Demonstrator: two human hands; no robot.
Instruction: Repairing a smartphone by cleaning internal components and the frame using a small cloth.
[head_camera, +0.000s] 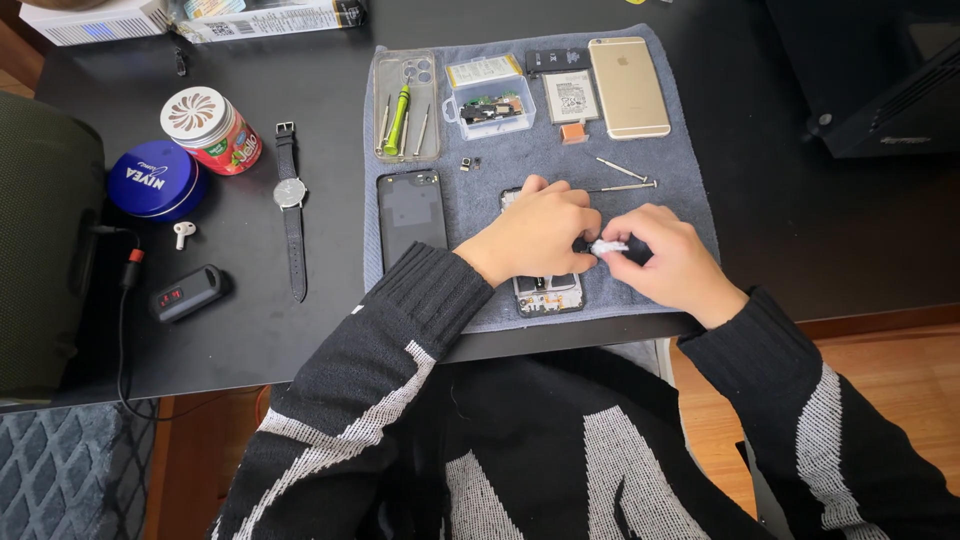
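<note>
My left hand (535, 232) lies over an opened phone (548, 293) on a grey towel (680, 190), covering most of it; only the phone's lower end with bare circuitry shows. My left fingers seem to pinch a small dark part at the phone's edge. My right hand (672, 257) is beside it, fingers closed on a small white wad (608, 246), perhaps tissue or cloth, which touches the left fingertips.
On the towel lie a dark phone back panel (411, 212), a clear case holding screwdrivers (404, 108), a small plastic parts box (490, 104), a battery (571, 96), a gold phone (628, 87) and two loose drivers (622, 178). A wristwatch (290, 205), two tins, an earbud and a small black device sit left.
</note>
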